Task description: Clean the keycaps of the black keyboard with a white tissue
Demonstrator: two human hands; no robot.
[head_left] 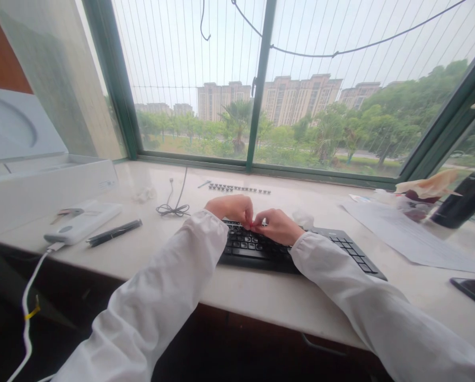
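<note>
A black keyboard (351, 248) lies on the white tabletop, partly covered by my hands and sleeves. Over its upper rows my left hand (232, 206) is closed, fingers bent down toward the keys. My right hand (278, 227) meets it there, thumb and fingertips pinched together. A tiny red spot shows where the fingertips come together; what they hold is too small to make out. Pale patches show among the keys near my fingers. Behind the hands, small dark keycaps (237, 189) stand in rows, with a thin tool (204, 184) at their left end.
Left of the keyboard are a coiled dark cable (173, 209), a black pen (114, 233), a white power bank (82, 223) with a cable, and a white box (50, 185). Papers (416, 236), a black bottle (462, 201) and a phone (474, 292) lie right. Windows rise behind.
</note>
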